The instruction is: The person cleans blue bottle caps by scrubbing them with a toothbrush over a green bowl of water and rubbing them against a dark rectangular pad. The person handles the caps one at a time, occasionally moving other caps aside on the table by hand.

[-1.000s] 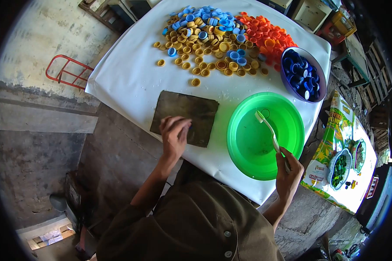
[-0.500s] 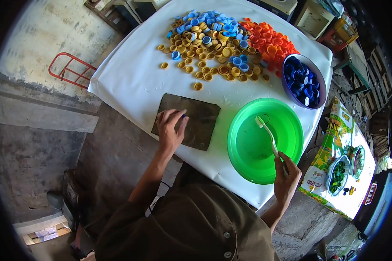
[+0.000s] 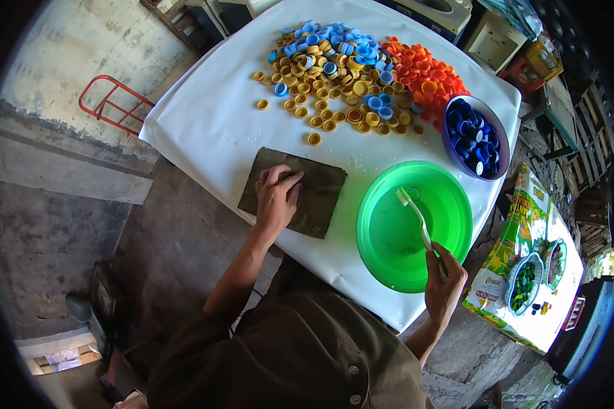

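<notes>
My left hand (image 3: 278, 199) is over the dark brown cloth (image 3: 318, 198), its fingers curled; anything under them is hidden. In my right hand (image 3: 445, 278) is a white toothbrush (image 3: 419, 218), bristle end up over the green basin (image 3: 366, 232). The basin holds what looks like shallow clear water, with a small ring near the brush head. Beyond the cloth lie yellow caps (image 3: 314, 139), light blue caps (image 3: 338, 34) and orange-red caps (image 3: 430, 71) in a loose heap. Dark blue caps (image 3: 472, 136) fill a purple bowl (image 3: 503, 153) at the right.
The white-covered table (image 3: 205, 116) ends close to my body. A second table with a colourful cover (image 3: 490, 283) stands at the right, bearing a bowl of green caps (image 3: 524, 286). A red metal frame (image 3: 109, 102) is at the left by the wall.
My left hand has shifted slightly right over the cloth, and its fingers have curled down. The blue item by its fingertips is out of sight. The view has tilted slightly.
</notes>
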{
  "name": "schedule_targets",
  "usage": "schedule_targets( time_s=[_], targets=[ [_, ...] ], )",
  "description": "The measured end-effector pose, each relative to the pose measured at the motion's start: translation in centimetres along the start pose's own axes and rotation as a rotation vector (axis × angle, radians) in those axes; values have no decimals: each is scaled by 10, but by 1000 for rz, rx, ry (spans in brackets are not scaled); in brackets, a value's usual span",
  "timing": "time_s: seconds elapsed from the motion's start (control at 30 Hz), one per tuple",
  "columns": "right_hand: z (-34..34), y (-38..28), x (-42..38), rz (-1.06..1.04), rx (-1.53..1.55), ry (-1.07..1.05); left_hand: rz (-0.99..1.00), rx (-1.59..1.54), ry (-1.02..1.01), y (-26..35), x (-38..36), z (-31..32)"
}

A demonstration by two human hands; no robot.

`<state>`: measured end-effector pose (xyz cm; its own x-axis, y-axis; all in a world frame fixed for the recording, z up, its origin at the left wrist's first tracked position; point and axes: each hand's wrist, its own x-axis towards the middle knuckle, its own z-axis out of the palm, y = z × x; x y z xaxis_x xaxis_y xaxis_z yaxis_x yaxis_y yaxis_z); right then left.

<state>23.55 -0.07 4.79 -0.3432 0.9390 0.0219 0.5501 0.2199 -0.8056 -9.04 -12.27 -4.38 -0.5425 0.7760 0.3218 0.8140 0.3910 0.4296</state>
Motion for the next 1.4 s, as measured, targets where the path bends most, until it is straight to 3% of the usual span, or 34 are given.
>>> schedule_targets(
  time_s=[0.43, 0.53, 0.63, 0.73, 0.93, 1.07, 1.2, 1.3, 1.33, 1.4],
  targets=[
    [3, 1, 2, 20, -6, -15, 6, -175, -105, 9, -25, -29],
    [6, 1, 4, -5, 0, -21, -207, -400, -27, 16, -19, -37],
    [6, -1, 5, -3, -2, -43, -179, -431, 18, 5, -19, -30],
    [5, -3, 6, -1, -13, -54, -42, -111, -10, 0, -25, -37],
    [6, 0, 8, -33, -10, -63, -108, -142, -113, -8, -26, -36],
    [6, -5, 9, -20, -20, -82, -139, -298, 23, -6, -6, -37],
    [7, 4, 5, -22, 4, -65, -79, -418, 345, 17, 7, -45],
    [4, -1, 4, -7, -12, -60, 44, -245, 298, 4, 0, -19],
    [4, 0, 5, -11, -3, -57, 5, -10, 73, -1, -8, -13],
    [5, 4, 5, -15, 15, -49, -38, -46, -12, -11, -10, -12]
  ],
)
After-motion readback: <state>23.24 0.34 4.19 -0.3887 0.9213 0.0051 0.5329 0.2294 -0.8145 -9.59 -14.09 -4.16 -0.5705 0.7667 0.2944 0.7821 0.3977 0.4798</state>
